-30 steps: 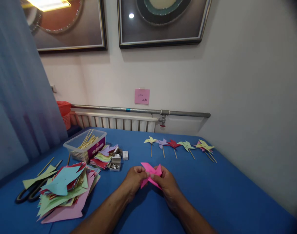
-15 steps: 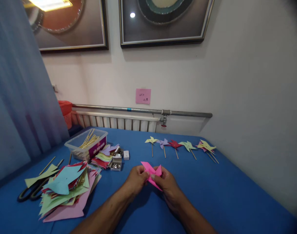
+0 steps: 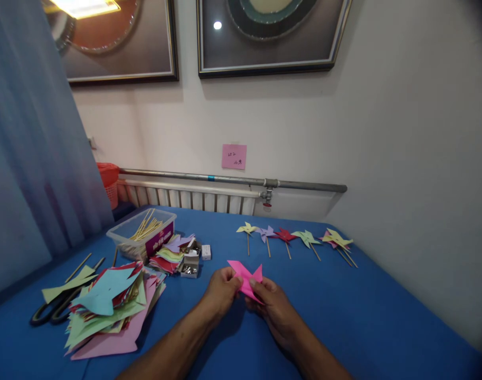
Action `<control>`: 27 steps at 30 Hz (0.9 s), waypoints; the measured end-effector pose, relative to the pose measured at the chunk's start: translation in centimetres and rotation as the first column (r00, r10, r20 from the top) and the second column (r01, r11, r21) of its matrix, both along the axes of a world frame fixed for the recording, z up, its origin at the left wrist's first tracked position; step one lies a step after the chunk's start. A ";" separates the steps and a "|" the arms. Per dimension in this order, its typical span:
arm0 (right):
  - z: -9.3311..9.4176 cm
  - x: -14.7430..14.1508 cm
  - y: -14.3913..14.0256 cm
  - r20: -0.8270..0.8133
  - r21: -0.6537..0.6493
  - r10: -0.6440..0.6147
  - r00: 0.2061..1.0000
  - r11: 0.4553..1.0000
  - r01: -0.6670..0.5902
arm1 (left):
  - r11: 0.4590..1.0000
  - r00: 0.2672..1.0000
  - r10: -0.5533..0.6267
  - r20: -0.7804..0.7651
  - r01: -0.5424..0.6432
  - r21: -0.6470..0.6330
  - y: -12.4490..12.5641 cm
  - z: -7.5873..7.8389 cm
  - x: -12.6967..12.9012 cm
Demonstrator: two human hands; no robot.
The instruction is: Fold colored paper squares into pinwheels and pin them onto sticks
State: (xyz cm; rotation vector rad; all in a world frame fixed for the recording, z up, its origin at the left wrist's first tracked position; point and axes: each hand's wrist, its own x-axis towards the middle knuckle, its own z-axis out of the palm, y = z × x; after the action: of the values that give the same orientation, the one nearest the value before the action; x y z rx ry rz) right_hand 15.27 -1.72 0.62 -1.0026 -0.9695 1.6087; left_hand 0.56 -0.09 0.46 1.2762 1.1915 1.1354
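A bright pink paper pinwheel (image 3: 246,278) is held up between my two hands, above the blue table cover (image 3: 343,327). My left hand (image 3: 221,289) pinches its left side, the thumb near the middle. My right hand (image 3: 273,306) grips the right side, thumb on the front and fingers behind the paper. No stick shows on this pinwheel. Nearest to my left hand stand two small open boxes with metal pins (image 3: 189,268), beside a closed white box (image 3: 206,252).
A stack of cut paper (image 3: 110,306) lies at the left over black-handled scissors (image 3: 53,311). Behind it are a clear tub of wooden sticks (image 3: 135,217) and a smaller paper pile (image 3: 171,254). Several pinwheels on sticks (image 3: 285,235) lie in a row along the back right.
My right thumb has shifted slightly up and right on the pink paper, and my right fingers have moved underneath. The whole view has shifted slightly.
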 end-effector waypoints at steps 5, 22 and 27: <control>-0.9 0.0 0.6 0.072 0.030 -0.065 0.995 0.998 0.063 | 1.000 1.000 0.009 0.003 -0.009 -0.019 0.0 0.0 0.2; -1.7 0.0 1.1 0.149 0.070 -0.155 0.977 0.987 0.146 | 0.999 1.000 -0.022 0.011 0.022 -0.041 -0.5 0.6 0.4; -1.6 -0.1 1.0 0.173 0.066 -0.151 0.973 0.988 0.142 | 1.000 1.000 0.008 -0.027 -0.009 -0.023 -0.3 0.4 0.4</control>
State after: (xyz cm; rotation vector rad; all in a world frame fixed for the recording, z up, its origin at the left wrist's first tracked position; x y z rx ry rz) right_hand 15.15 -0.72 -0.96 -1.1686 -1.0275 1.3822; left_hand 1.01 -0.44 0.88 1.2736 1.2274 1.1112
